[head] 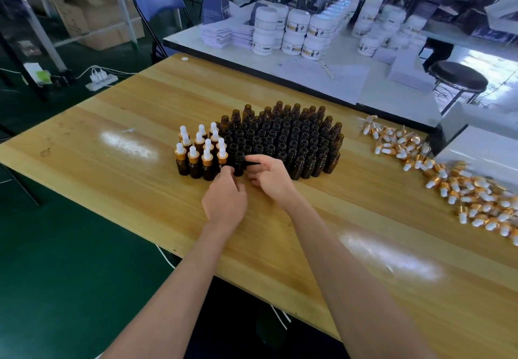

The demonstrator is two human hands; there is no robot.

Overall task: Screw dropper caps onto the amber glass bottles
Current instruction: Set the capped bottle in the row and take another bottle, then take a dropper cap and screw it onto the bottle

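Many uncapped amber glass bottles [283, 137] stand packed together in the middle of the wooden table [117, 179]. At their left stand several capped bottles [200, 152] with gold collars and white bulbs. Loose dropper caps [465, 190] lie in a long pile at the right. My left hand [224, 201] is at the front row, its fingers curled round the foot of an uncapped bottle [238, 165]. Just to the right, my right hand [270, 176] has its forefinger and thumb round a neighbouring front-row bottle [253, 162]. Neither hand holds a cap.
A white table [322, 78] behind carries stacked white jars [294, 33], leaflets and boxes. A white box [482, 148] stands at the right edge by the caps. A blue chair [157, 2] and a black stool [459, 78] stand beyond.
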